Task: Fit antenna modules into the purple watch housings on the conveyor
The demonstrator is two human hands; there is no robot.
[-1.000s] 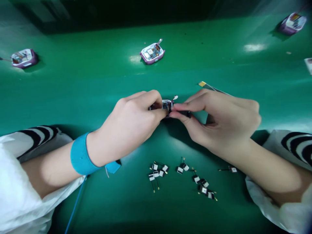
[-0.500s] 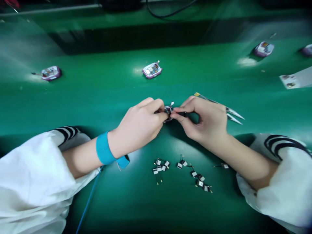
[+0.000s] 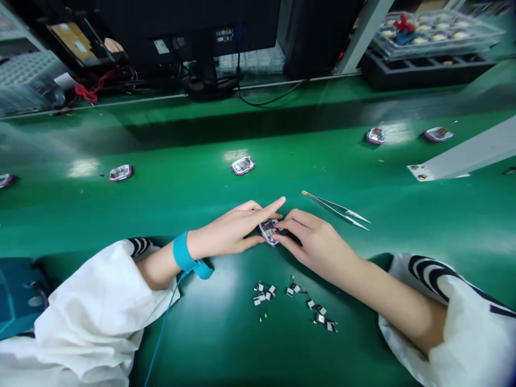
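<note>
Near the middle of the frame, a small device housing (image 3: 266, 230) with its circuit board exposed is held just above or on the green counter (image 3: 226, 344); which, I cannot tell. The left hand (image 3: 229, 230) has its grip closed round the housing's left side, thumb at the near edge and index finger stretched out past the top. The right hand (image 3: 320, 242) pinches a small black part (image 3: 284, 232) at the housing's right side, fingertips touching the board area.

Tweezers (image 3: 318, 198) lie right of centre, beyond the right hand. Below centre sit two loose groups of small square modules (image 3: 262, 296), some with thin black leads. A blue wrist strap (image 3: 183, 251) circles the left wrist. More open housings (image 3: 242, 165) are spaced across the counter from left edge to upper right. A monitor (image 3: 201, 32) stands at upper left of centre; clear trays (image 3: 435, 40) are stacked upper right.
</note>
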